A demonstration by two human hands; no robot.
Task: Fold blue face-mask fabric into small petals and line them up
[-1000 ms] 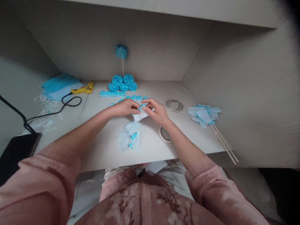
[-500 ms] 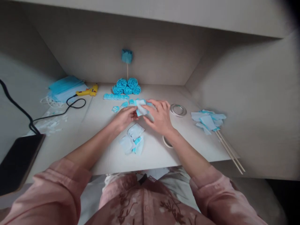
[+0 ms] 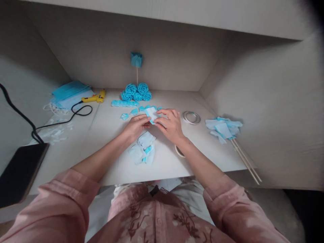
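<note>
Between my hands is a small piece of face-mask fabric (image 3: 151, 114), white on the near face with blue edges. My left hand (image 3: 138, 127) pinches its lower left side. My right hand (image 3: 170, 124) has thumb and fingers closed on its right edge. Just behind it lie small blue cut petals (image 3: 134, 111), partly hidden by the piece. Nearer me is a loose pile of white and blue fabric pieces (image 3: 142, 150). A pleated blue strip (image 3: 125, 103) and several rolled blue roses (image 3: 137, 92) sit farther back.
A blue flower on a stick (image 3: 136, 60) stands behind the roses. To the left are a yellow glue gun (image 3: 95, 98), stacked masks (image 3: 72, 92) and a black phone (image 3: 22, 172). Rightward are tape rolls (image 3: 191, 117) and sticks with fabric flowers (image 3: 224, 130). Box walls enclose the table.
The fabric piece has tilted, and my right thumb and fingers have closed in on its right edge. My left hand keeps its hold; the view has shifted slightly.
</note>
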